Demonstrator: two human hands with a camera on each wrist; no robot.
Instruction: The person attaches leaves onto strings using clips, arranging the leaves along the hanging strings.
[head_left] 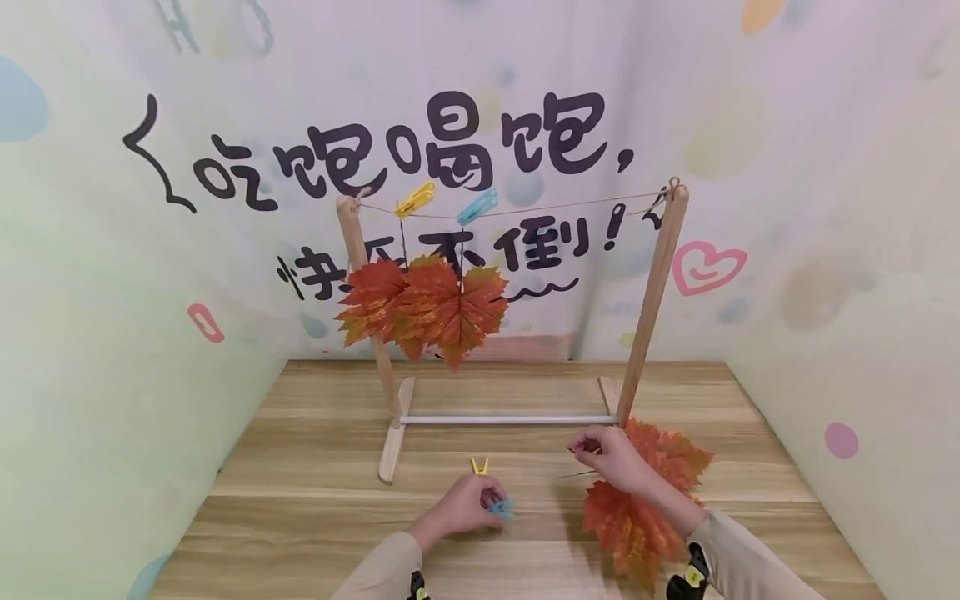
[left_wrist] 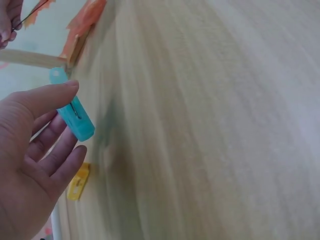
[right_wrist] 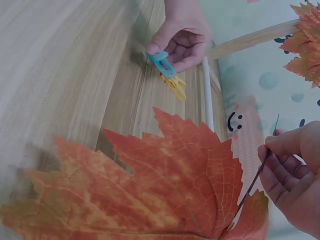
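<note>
My left hand (head_left: 467, 505) pinches a light-blue clothespin (left_wrist: 75, 111) between thumb and fingers, low over the wooden table. A yellow clothespin (head_left: 480, 466) lies on the table just beyond that hand. Off to the right, my right hand (head_left: 613, 460) pinches the thin dark stem (right_wrist: 253, 181) of an orange-red artificial maple leaf (right_wrist: 165, 185) between thumb and fingertips. In the head view, two such leaves overlap beneath the right hand and forearm: one leaf (head_left: 678, 454) farther back and another leaf (head_left: 633, 529) nearer; the forearm hides part of them.
Behind the hands stands a wooden frame (head_left: 652, 308) with a white crossbar (head_left: 510, 420) and a string (head_left: 577, 204) across its top. A yellow clip (head_left: 415, 200) and a blue clip (head_left: 477, 206) hold maple leaves (head_left: 457, 312) on the string's left half. Printed walls enclose the table (head_left: 300, 467).
</note>
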